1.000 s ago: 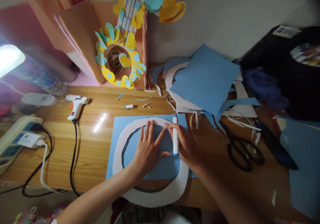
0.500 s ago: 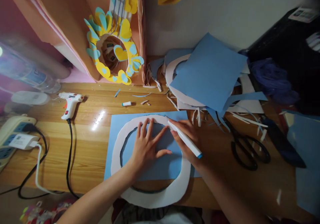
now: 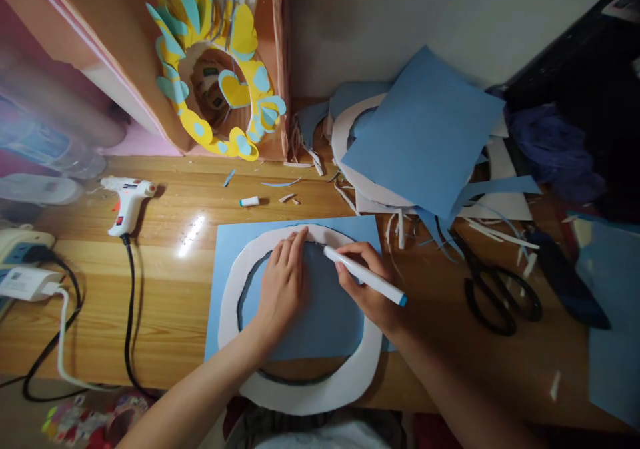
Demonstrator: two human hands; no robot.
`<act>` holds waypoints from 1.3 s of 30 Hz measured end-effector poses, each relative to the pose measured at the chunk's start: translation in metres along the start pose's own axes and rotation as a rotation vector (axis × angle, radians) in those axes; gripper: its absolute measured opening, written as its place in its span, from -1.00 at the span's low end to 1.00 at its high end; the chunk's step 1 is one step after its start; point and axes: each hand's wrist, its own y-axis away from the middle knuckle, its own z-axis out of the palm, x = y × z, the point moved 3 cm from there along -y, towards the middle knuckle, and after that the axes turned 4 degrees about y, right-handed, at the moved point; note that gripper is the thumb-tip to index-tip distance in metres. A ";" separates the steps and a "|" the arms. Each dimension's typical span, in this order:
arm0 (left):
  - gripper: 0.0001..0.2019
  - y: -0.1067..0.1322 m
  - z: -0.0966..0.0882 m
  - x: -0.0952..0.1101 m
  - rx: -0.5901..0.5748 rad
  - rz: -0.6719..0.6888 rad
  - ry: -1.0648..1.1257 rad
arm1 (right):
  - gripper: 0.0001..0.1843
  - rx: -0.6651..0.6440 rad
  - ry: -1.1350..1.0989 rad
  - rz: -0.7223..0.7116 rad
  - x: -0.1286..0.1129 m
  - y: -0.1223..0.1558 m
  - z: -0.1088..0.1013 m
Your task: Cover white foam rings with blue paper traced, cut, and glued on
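A white oval ring [image 3: 231, 302], seemingly of card or foam board, lies over a blue paper sheet [image 3: 325, 329] at the table's front edge. My left hand [image 3: 284, 285] rests flat on the ring's upper part, fingers stretched out and close together. In my right hand [image 3: 367, 282] is a white marker [image 3: 370, 274] with a blue end, its tip down at the ring's inner upper edge. The marker's small cap [image 3: 249, 201] lies on the table beyond the sheet.
To the left are a white glue gun [image 3: 129, 202] and a power strip [image 3: 25, 245] with cables. A decorated cardboard box [image 3: 273, 129] stands behind. On the right lie black scissors [image 3: 493, 289], stacked blue paper [image 3: 425, 129] and scattered paper strips.
My right hand has moved the marker tip from the ring's outer top edge to its inner edge. My left fingers and thumb have drawn together. The camera view has shifted slightly.
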 end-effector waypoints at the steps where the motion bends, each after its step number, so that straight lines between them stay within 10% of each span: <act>1: -0.50 0.000 0.001 -0.001 -0.010 0.006 -0.015 | -0.87 -0.006 0.003 -0.007 0.000 0.000 0.000; 16: -0.52 -0.004 0.003 0.002 -0.064 0.119 -0.234 | -0.82 0.023 0.170 -0.327 -0.004 0.003 0.009; 39: -0.47 -0.005 0.002 0.006 -0.094 0.099 -0.296 | -0.84 0.059 0.384 -0.382 -0.007 0.017 -0.004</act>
